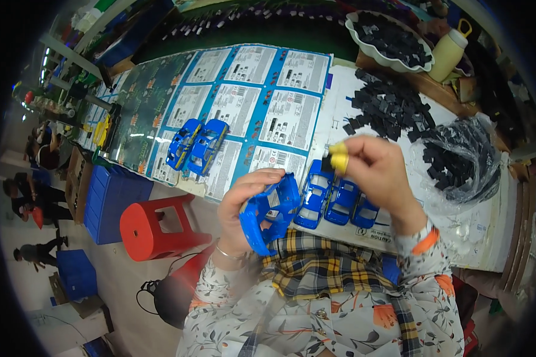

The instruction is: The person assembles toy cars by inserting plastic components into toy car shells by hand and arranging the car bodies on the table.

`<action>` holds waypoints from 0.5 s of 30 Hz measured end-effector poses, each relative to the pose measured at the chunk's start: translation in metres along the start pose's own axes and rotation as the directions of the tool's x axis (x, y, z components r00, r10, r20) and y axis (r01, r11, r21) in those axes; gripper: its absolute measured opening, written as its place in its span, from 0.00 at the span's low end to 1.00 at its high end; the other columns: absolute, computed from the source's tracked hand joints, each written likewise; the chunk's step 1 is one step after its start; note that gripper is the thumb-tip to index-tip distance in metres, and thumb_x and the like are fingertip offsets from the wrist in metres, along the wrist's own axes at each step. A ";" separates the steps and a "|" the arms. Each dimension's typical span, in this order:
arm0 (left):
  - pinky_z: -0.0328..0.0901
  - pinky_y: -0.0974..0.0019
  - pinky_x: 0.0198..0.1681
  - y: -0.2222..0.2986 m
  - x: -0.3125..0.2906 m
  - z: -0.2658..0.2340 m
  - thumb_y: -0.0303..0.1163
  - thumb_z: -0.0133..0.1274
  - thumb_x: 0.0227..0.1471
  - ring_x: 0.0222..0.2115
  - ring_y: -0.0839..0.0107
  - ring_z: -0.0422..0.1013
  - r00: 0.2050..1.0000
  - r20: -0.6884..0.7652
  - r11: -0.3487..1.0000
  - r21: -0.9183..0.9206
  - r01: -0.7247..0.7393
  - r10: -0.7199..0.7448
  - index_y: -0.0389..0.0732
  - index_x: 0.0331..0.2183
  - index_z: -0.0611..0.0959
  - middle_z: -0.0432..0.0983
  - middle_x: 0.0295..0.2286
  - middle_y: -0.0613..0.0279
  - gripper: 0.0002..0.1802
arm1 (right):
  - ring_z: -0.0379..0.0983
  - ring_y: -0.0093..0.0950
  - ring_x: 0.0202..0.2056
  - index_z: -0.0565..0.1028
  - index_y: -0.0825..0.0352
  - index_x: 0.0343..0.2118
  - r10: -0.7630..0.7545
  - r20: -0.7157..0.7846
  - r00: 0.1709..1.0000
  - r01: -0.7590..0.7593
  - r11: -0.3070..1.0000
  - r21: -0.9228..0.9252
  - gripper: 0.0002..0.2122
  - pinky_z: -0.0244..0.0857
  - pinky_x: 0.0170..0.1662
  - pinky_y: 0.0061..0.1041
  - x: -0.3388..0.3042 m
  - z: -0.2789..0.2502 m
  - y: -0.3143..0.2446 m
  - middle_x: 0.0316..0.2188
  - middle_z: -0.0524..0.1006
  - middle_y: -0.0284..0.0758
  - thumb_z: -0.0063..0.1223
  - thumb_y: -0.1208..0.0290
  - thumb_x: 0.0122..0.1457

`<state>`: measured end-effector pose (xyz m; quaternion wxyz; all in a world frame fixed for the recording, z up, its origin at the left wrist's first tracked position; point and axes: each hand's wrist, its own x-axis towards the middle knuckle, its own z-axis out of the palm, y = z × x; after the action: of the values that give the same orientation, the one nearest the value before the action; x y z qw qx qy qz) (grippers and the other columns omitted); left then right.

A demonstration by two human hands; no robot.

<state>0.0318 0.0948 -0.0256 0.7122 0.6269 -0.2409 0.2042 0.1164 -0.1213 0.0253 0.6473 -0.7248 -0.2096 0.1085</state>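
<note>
My left hand (pixel 235 205) grips a blue toy car body shell (pixel 255 229), tilted so that its hollow inside and window openings show. To the right of it, my right hand (pixel 378 169) is raised with thumb and fingers pinched on a small black plastic piece (pixel 327 163). Yellow covers (pixel 339 157) wrap its fingertips. Several blue toy car bodies (pixel 313 199) stand side by side on the table edge below that hand. Two more blue car bodies (pixel 207 149) sit farther left on the printed sheets.
Printed card sheets (pixel 289 119) cover the table's left and middle. Loose black pieces (pixel 393 107) lie in a pile at the right, near a clear plastic bag (pixel 464 160) of more. Behind them are a white scalloped bowl (pixel 393 64) and a pale yellow bottle (pixel 448 55). A red stool (pixel 140 232) stands left.
</note>
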 end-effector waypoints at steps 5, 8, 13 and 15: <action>0.63 0.49 0.50 0.002 -0.001 0.012 0.44 0.50 0.53 0.49 0.49 0.63 0.974 0.162 0.963 0.191 -0.189 0.159 0.51 0.50 0.64 0.65 0.46 0.52 0.24 | 0.74 0.23 0.24 0.76 0.68 0.29 -0.209 0.018 0.978 0.209 0.977 -0.047 0.05 0.66 0.27 0.20 -0.043 0.022 -0.010 0.23 0.77 0.35 0.54 0.79 0.48; 0.62 0.48 0.50 0.010 -0.005 0.014 0.40 0.50 0.54 0.49 0.48 0.63 0.966 0.202 0.934 0.284 -0.218 0.164 0.52 0.50 0.62 0.65 0.47 0.53 0.23 | 0.74 0.30 0.22 0.75 0.66 0.28 -0.323 0.083 0.943 0.332 0.931 -0.152 0.05 0.65 0.25 0.25 -0.047 0.025 -0.017 0.21 0.76 0.36 0.53 0.80 0.46; 0.59 0.47 0.51 0.011 -0.007 0.027 0.37 0.54 0.51 0.47 0.46 0.66 0.963 0.135 0.925 0.275 -0.263 0.233 0.47 0.45 0.70 0.70 0.44 0.51 0.20 | 0.72 0.33 0.21 0.74 0.63 0.26 -0.431 0.131 0.893 0.449 0.879 -0.163 0.07 0.62 0.22 0.29 -0.051 0.028 -0.014 0.19 0.74 0.34 0.52 0.82 0.43; 0.59 0.47 0.50 0.014 -0.007 0.028 0.37 0.55 0.50 0.47 0.46 0.66 0.965 0.142 0.923 0.290 -0.253 0.220 0.48 0.44 0.69 0.70 0.44 0.51 0.19 | 0.72 0.33 0.21 0.73 0.63 0.27 -0.458 0.133 0.879 0.475 0.866 -0.156 0.07 0.62 0.23 0.29 -0.054 0.031 -0.015 0.20 0.74 0.34 0.53 0.81 0.43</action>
<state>0.0153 0.0686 -0.0163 0.5628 0.7058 -0.3181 0.2898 0.0529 -0.1170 0.0296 0.5742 -0.7035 -0.4170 -0.0377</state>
